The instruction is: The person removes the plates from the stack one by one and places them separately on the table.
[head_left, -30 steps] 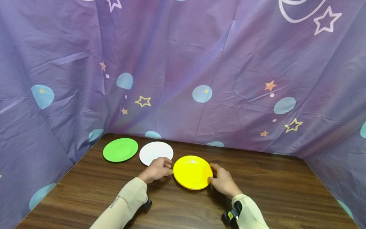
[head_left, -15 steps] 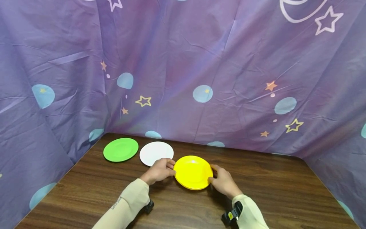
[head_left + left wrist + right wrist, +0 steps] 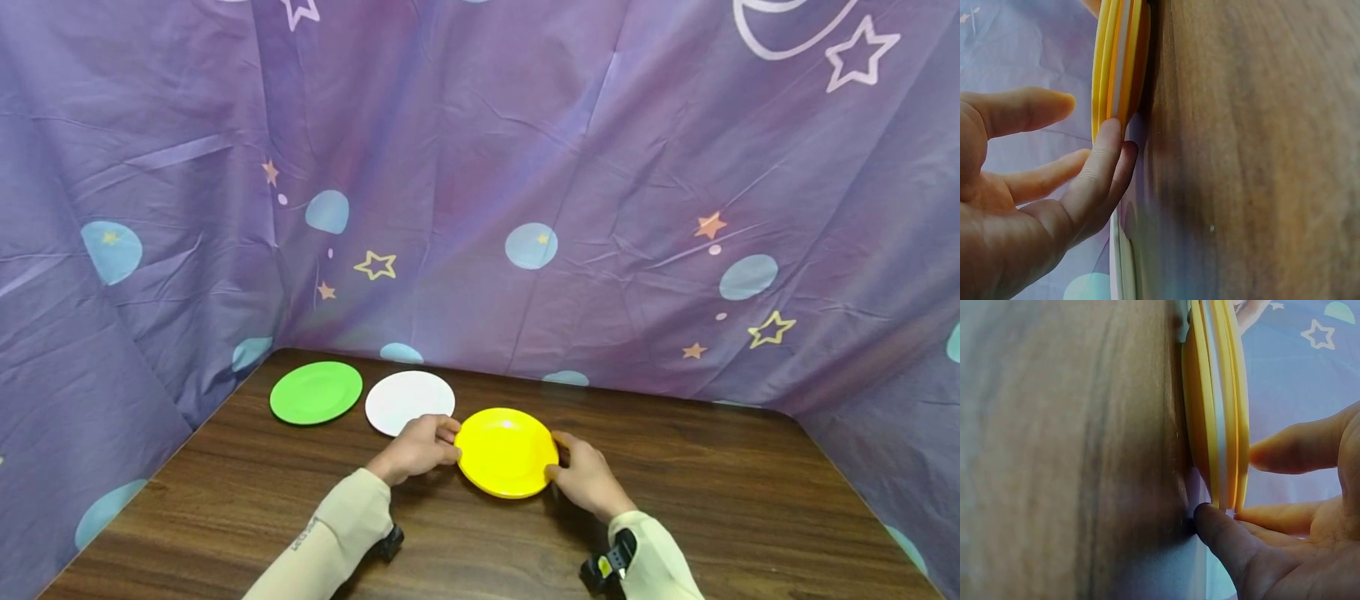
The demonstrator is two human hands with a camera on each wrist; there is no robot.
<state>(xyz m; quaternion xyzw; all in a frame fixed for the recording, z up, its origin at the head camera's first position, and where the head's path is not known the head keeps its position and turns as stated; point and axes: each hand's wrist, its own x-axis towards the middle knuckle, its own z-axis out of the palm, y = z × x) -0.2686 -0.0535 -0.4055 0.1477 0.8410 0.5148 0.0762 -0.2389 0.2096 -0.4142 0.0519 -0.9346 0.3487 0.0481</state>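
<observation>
A stack of round plates (image 3: pixel 507 454) sits on the wooden table, with a yellow plate on top. Yellow and white rims show edge-on in the wrist views. At its left side, my left hand (image 3: pixel 420 446) touches the rims with its fingertips, and in the left wrist view the thumb (image 3: pixel 1035 111) stands apart from them. Opposite, my right hand (image 3: pixel 588 477) holds the stack's edge lightly: the thumb (image 3: pixel 1291 450) is at the top plate's rim, and a fingertip (image 3: pixel 1207 515) lies against the lower rim. The white plate (image 3: pixel 408 398) is partly hidden behind my left hand.
A green plate (image 3: pixel 316 393) lies at the table's far left corner, left of the white plate. Bare wood of the table (image 3: pixel 712 492) stretches out on the right. A purple patterned curtain (image 3: pixel 480 183) hangs along the back and sides.
My left hand has moved slightly right and come to the rims of the stack. My right hand and the plates show almost no movement.
</observation>
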